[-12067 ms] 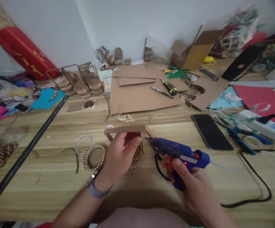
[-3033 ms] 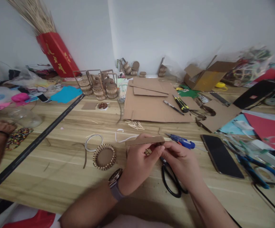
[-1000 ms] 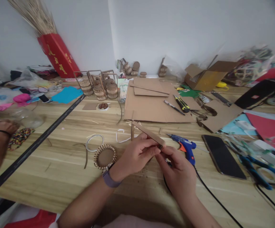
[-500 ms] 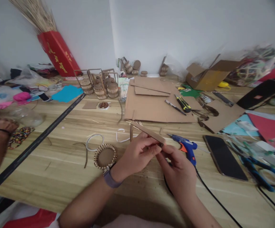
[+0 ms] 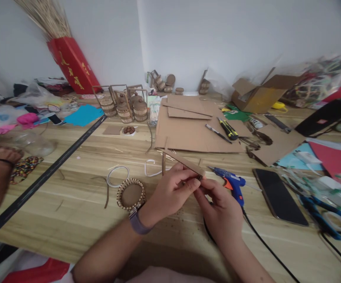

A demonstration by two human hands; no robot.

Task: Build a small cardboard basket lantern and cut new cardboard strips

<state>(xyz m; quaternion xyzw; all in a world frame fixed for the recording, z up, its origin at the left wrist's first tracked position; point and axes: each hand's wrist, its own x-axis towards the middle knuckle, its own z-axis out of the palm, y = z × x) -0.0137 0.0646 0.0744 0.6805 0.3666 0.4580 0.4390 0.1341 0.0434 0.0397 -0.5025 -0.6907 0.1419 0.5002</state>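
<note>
Between its thumb and fingers, my left hand pinches a narrow brown cardboard strip, which slants from upper left down to the fingertips. My right hand meets it at the strip's lower right end, its fingers closed there too; the very tips are partly hidden. A round basket with a beaded-looking striped rim and a brown base lies by my left wrist. Beyond it is a white ring. Just right of my hands rests a blue glue gun with an orange trigger.
Large cardboard sheets carry a yellow-black cutter and a pen. Small lidded baskets stand at the back left. To the right lie a phone and blue-handled pliers. Another person's hands are at far left.
The cardboard strip has tilted slightly in my fingers, its face turned a little. Both hands keep nearly the same place and grip.
</note>
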